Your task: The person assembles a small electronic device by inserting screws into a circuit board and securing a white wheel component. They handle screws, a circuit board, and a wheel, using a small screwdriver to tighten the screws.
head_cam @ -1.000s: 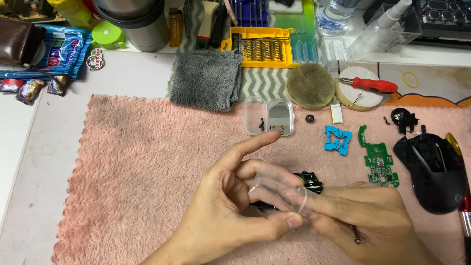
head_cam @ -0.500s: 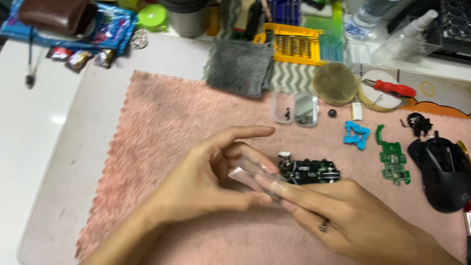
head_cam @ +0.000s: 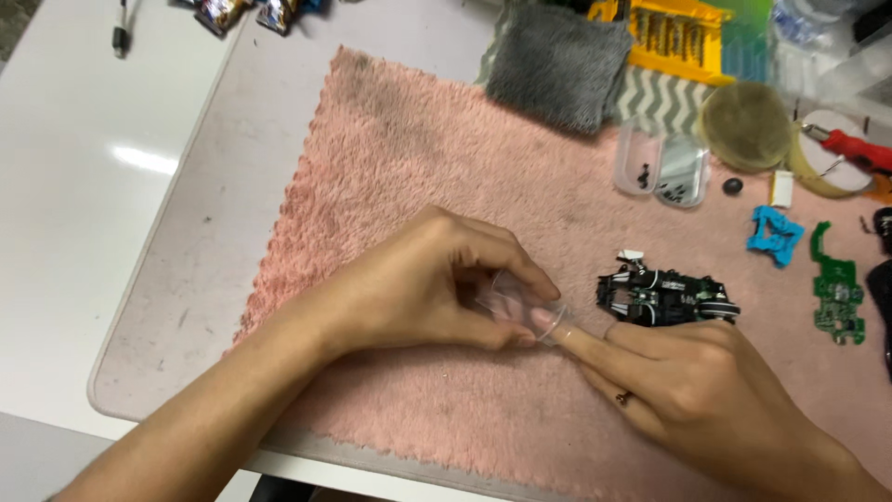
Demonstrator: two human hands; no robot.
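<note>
Fingers of the left hand [head_cam: 423,293] pinch a clear finger cot [head_cam: 520,309] over the pink towel [head_cam: 418,158], rolling onto the right hand's [head_cam: 706,381] extended, unclenched fingertip beside the black circuit assembly [head_cam: 664,297].

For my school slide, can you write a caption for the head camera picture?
Left hand slips a clear finger cot onto the right hand index finger, over a pink towel.

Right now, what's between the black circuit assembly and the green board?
Only bare pink towel between the black circuit assembly and the green board, in the head view.
</note>
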